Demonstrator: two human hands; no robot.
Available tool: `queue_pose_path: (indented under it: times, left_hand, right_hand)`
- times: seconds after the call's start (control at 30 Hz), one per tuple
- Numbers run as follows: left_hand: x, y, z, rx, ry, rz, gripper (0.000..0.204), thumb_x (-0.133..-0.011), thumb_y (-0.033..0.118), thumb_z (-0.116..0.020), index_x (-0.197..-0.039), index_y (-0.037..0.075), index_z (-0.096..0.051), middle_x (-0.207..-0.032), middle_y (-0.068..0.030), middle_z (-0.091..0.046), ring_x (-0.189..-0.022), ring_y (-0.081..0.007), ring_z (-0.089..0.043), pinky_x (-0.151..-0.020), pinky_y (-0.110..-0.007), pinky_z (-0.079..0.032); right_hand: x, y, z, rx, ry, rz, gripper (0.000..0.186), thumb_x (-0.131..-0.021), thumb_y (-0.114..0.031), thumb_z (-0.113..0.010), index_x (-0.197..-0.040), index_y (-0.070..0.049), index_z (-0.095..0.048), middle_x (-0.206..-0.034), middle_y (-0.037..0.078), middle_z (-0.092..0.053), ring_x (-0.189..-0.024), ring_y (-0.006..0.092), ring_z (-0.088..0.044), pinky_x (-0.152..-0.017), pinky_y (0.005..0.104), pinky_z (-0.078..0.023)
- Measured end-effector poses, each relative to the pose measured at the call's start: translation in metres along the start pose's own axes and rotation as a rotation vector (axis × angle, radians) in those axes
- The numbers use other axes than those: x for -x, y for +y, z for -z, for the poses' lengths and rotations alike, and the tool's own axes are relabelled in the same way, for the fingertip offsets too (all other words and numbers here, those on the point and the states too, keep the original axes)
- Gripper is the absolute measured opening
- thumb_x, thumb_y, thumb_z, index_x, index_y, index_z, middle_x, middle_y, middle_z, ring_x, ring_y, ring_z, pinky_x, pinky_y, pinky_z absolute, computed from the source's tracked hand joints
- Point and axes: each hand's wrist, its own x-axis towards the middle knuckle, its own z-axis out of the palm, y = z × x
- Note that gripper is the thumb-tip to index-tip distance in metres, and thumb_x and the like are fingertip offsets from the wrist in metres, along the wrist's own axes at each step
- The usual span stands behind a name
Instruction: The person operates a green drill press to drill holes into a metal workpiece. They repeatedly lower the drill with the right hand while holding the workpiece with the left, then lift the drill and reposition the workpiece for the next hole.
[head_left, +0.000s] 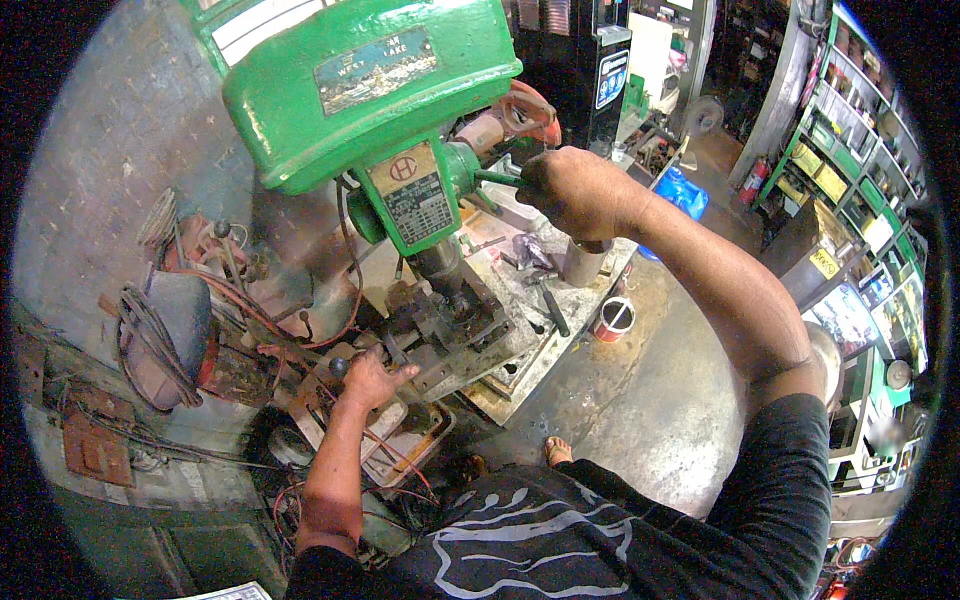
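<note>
A green drill press (pixel 365 125) stands in front of me. My right hand (pixel 575 195) is closed round its green feed lever (pixel 495 178), at the right of the column's head. Below, the dark spindle (pixel 440 262) reaches down into a metal vise (pixel 465 330) on the worktable, where the workpiece is too dark to make out. My left hand (pixel 375 383) rests at the vise's near left, thumb and fingers apart, beside a black knobbed handle (pixel 338 368).
Cables and hoses (pixel 160 340) crowd machinery on the left. Tools (pixel 555 310) lie on the stained table (pixel 515 385). A paint can (pixel 614 320) stands on the concrete floor (pixel 670 420). Green shelving (pixel 830 150), a fire extinguisher (pixel 752 180) and a blue plastic object (pixel 680 195) are at right.
</note>
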Motion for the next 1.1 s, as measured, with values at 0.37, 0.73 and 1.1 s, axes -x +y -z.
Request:
queue_pose_path:
  times: [0.37,0.73,1.1]
  left_hand:
    - [0.004,0.006,0.01,0.009,-0.057,0.011,0.125,-0.078,0.081,-0.073,-0.152,-0.015,-0.042,-0.146,-0.0371,-0.055,-0.137,-0.0453,-0.056,-0.117,-0.048,-0.045]
    - [-0.001,-0.004,-0.003,-0.011,0.036,-0.041,0.103,-0.081,0.063,-0.084,-0.151,-0.004,-0.049,-0.137,-0.0286,-0.066,-0.125,-0.0442,-0.066,-0.108,-0.049,-0.052]
    - [0.004,0.004,0.007,0.007,-0.044,-0.001,0.119,-0.08,0.078,-0.074,-0.151,-0.012,-0.044,-0.143,-0.0356,-0.058,-0.134,-0.045,-0.058,-0.114,-0.049,-0.047]
  right_hand:
    - [-0.001,0.002,-0.003,0.018,0.024,0.026,0.021,-0.099,-0.022,-0.063,-0.095,-0.002,-0.071,-0.092,0.02,-0.073,-0.092,0.0411,-0.072,-0.081,0.0499,-0.057]
    - [0.0,0.001,-0.001,-0.02,0.042,0.018,0.022,-0.1,-0.021,-0.063,-0.094,-0.002,-0.073,-0.092,0.02,-0.074,-0.092,0.0406,-0.072,-0.081,0.0495,-0.057]
    - [-0.001,0.003,-0.003,0.03,0.014,0.023,0.018,-0.097,-0.018,-0.063,-0.096,-0.003,-0.073,-0.093,0.019,-0.073,-0.092,0.0399,-0.072,-0.081,0.049,-0.058]
